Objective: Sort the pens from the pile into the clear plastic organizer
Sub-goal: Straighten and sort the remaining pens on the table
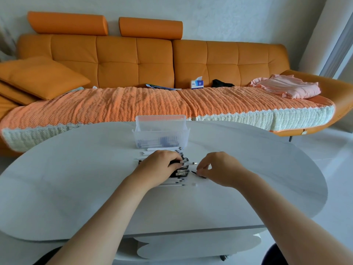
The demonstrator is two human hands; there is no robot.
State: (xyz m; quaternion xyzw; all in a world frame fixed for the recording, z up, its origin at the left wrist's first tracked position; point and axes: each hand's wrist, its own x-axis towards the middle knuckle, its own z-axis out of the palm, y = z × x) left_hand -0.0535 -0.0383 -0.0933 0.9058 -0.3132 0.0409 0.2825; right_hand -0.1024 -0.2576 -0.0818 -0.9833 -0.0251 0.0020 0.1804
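Pens (180, 172) lie in a loose pile on the table (76, 188), just on my side of the organizer (161, 133). They are white barrels with black ends, mostly lying crosswise. More pens show through the organizer's ribbed front wall, lying low in its front compartment (how many I cannot tell through the plastic).

My left hand (159, 164) rests on top of the pile, palm down. Its fingers are curled round a few of the black ends on the pile's right side.

My right hand (219, 169) is just right of the pile and nearer me than the organizer. Thumb and forefinger are pressed together, pinching a dark piece (198, 174), thin and pointed, whose tip touches the table. The other fingers arch loosely above it. Whether it is a whole pen or only a part, I cannot tell.

A small tip (194, 163) lies alone on the table between the pile and my right hand.

Beyond the organizer stands an orange sofa (133, 54). A tissue box (197, 84) and a pink cloth (286, 88) lie on its seat, to the organizer's right.
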